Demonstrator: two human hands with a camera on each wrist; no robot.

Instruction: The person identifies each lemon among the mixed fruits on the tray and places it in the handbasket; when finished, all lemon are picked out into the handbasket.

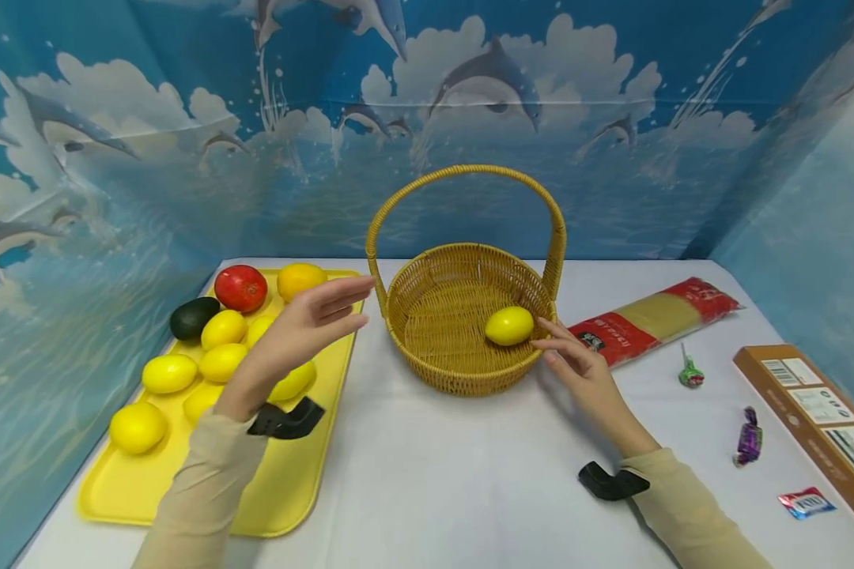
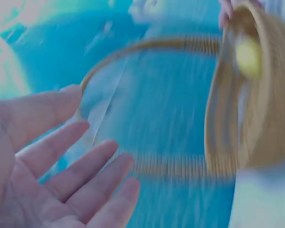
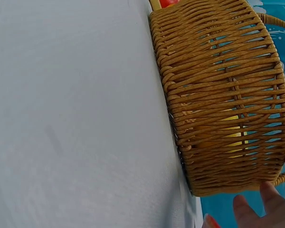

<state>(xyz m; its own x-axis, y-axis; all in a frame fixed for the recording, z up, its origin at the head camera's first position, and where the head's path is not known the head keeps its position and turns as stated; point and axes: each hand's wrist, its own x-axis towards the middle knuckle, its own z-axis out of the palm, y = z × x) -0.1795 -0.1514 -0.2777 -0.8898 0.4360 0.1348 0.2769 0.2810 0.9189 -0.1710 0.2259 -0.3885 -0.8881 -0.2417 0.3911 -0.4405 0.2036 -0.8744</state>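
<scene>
A yellow lemon [image 1: 509, 325] lies inside a round woven basket [image 1: 427, 359] with a tall arched handle, toward the basket's right side. At the right rim is my right hand [image 1: 583, 379], its fingers spread and fairly straight, fingertips right at the wicker. My left hand [image 1: 302, 332] hovers left of the basket, fingers extended and palm facing it, holding nothing. In the left wrist view its fingers [image 2: 99, 166] overlap the handle. The basket's woven side [image 3: 223, 95] fills much of the right wrist view.
A yellow tray [image 1: 277, 498] at left bears several lemons [image 1: 169, 373], a red mango-like fruit [image 1: 240, 288] and a dark green avocado [image 1: 194, 318]. On the right lie a red-and-yellow packet [image 1: 655, 320], a lollipop [image 1: 690, 373], wrapped candies [image 1: 750, 438] and a brown box [image 1: 811, 419].
</scene>
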